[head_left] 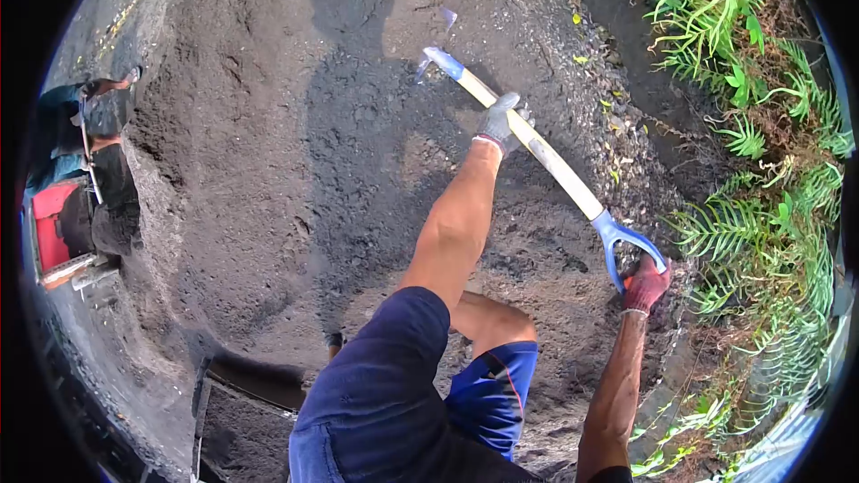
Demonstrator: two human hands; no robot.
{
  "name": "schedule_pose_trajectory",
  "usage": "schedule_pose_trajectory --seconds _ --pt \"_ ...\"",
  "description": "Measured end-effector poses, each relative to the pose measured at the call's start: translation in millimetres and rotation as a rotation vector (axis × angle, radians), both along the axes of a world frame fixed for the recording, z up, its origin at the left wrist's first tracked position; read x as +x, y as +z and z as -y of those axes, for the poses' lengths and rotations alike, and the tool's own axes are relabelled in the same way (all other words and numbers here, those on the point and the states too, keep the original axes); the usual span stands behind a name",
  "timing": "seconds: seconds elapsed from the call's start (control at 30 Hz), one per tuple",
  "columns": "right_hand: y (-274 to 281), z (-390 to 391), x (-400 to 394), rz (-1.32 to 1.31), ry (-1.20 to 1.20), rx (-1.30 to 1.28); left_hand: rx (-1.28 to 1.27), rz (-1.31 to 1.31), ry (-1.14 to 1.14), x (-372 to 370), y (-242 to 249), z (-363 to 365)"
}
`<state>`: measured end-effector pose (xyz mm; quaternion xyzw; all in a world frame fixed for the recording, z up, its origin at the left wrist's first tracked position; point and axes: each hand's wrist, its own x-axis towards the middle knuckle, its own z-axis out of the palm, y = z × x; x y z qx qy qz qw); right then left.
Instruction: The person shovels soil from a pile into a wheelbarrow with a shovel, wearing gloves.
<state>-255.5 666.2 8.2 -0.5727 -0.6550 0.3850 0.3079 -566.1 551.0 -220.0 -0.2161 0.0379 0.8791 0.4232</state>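
A shovel (559, 170) with a pale wooden shaft lies diagonally across the view, its blue D-shaped handle at the lower right. My left hand (503, 122), in a grey glove, is wrapped round the shaft near the blade end. My right hand (646, 285), in a red glove, grips the blue handle. The blue metal at the far end reaches dark, loose soil (242, 152); most of the blade is hidden in it.
Green ferns (729, 233) line the right side. At the far left another person's leg (106, 141) shows beside a red object (52, 224). A dark-framed container (202, 416) holding soil stands at the lower left. My shadow falls across the soil.
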Motion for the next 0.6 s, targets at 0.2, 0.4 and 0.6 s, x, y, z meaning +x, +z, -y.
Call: schedule_pose_trajectory --seconds 0.2,0.4,0.6 --pt "-23 6 16 -0.049 0.144 -0.01 -0.172 -0.012 -0.017 6 6 1" --pt "-46 40 86 -0.178 0.084 -0.02 -0.296 0.081 -0.02 66 20 39" --pt "10 94 142 -0.06 0.142 -0.134 -0.397 0.234 0.031 168 31 131"
